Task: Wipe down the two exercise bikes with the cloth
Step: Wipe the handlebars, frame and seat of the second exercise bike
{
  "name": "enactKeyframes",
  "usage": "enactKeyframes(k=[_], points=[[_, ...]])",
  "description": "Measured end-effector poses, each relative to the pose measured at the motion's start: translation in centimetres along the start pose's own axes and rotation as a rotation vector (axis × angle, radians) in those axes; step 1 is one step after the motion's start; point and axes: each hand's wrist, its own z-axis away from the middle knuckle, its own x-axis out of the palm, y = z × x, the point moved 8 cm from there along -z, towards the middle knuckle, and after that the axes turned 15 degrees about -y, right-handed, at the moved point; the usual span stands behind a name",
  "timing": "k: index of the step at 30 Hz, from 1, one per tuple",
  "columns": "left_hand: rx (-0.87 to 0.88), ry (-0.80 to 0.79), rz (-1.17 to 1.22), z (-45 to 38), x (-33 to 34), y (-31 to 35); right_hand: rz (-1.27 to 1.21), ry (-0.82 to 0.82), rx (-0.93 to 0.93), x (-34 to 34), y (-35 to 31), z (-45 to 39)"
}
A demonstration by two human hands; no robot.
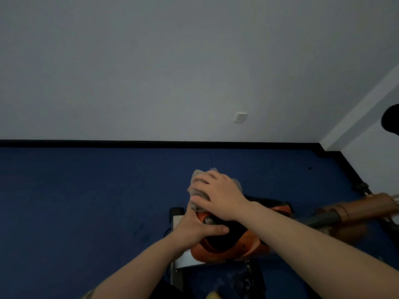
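An orange and black exercise bike stands low in the middle of the head view. A grey cloth lies bunched on the bike's far end. My right hand lies flat on top of the cloth, fingers spread, pressing it onto the bike. My left hand grips the bike's black top just below, thumb stretched across it. Most of the cloth is hidden under my right hand. A second bike's brown padded bar reaches in from the right edge, blurred.
The blue floor spreads out to a black skirting board and a grey wall with a white socket. The bike's metal base frame shows below. A dark round object sits at the right edge.
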Motion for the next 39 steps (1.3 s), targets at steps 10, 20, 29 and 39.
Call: enactKeyframes(k=[10, 20, 29, 39], points=[[0.058, -0.026, -0.007, 0.1, 0.4, 0.9, 0.014, -0.081, -0.085, -0.4, -0.7, -0.9], [-0.028, 0.018, -0.021, 0.7, 0.2, 0.5, 0.067, -0.153, -0.201, -0.1, -1.8, -2.2], [-0.062, -0.01, -0.001, 0.8, 0.3, 0.5, 0.03, -0.015, -0.262, -0.6, -1.3, -0.5], [-0.034, -0.074, -0.011, 0.3, 0.5, 0.5, -0.032, 0.061, -0.083, 0.3, 0.4, 1.1]])
